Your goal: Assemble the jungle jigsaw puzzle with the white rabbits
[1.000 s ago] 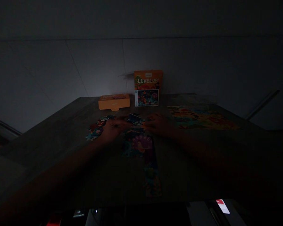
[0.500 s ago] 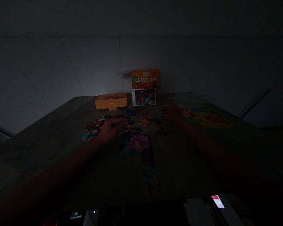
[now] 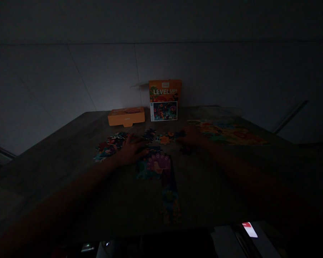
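Left to right: heaped loose jigsaw pieces [image 3: 104,150]; orange box [image 3: 126,118] lying flat behind; left hand [image 3: 130,149], fingers spread, grip indeterminable in the gloom, masking the upper left of the partly assembled peacock jigsaw [image 3: 158,165]; upright "LEVEL UP!" box [image 3: 164,92]; right hand [image 3: 191,135] obscuring dark pieces [image 3: 185,149], grip likewise indeterminable; brightly coloured jigsaw picture [image 3: 234,134], flat.

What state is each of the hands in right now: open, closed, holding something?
Left hand: at the flat puzzle section with a purple peacock; grip cannot be told.
Right hand: at dark, multicoloured loose puzzle pieces; too dim to tell.
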The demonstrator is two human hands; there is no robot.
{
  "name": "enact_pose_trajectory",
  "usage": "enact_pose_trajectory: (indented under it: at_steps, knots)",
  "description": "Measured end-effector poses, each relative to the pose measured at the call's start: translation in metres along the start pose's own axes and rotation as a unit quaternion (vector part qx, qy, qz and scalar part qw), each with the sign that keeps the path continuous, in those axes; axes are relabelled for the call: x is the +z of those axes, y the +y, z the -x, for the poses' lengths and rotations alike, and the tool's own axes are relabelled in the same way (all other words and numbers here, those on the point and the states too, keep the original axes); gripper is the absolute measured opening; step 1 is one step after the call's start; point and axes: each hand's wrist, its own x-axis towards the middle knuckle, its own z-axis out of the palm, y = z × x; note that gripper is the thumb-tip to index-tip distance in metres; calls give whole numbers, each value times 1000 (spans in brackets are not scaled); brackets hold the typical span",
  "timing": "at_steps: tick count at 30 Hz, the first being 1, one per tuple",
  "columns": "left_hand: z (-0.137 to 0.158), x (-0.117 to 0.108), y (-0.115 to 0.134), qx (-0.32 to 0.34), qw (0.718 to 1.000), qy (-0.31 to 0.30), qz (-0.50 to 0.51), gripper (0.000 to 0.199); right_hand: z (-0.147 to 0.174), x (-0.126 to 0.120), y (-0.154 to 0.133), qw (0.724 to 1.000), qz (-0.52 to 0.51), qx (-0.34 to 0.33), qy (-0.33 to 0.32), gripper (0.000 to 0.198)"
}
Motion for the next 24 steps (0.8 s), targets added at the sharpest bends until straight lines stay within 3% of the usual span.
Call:
enact_pose_trajectory:
  at_steps: [5, 9, 12, 19, 24]
  knots:
    - [1, 1, 0, -6, 1000, -2, -8, 58, 1, -7, -8, 986, -165, -7, 35, 20]
    - [2, -1, 1, -12, 1000, 4, -5, 57, 8, -15, -24, 951, -306, -32, 33, 23]
    - [2, -7, 6, 29, 999, 15, -4, 55, 14, -18, -37, 927, -372, -39, 21, 27]
    - [4, -17, 15, 95, 995, -5, 9, 51, 26, -21, -52, 916, -398, -44, -8, 36]
    - [3, -21, 17, 141, 990, -27, 14, 48, 27, -14, -53, 937, -339, -81, -1, 34]
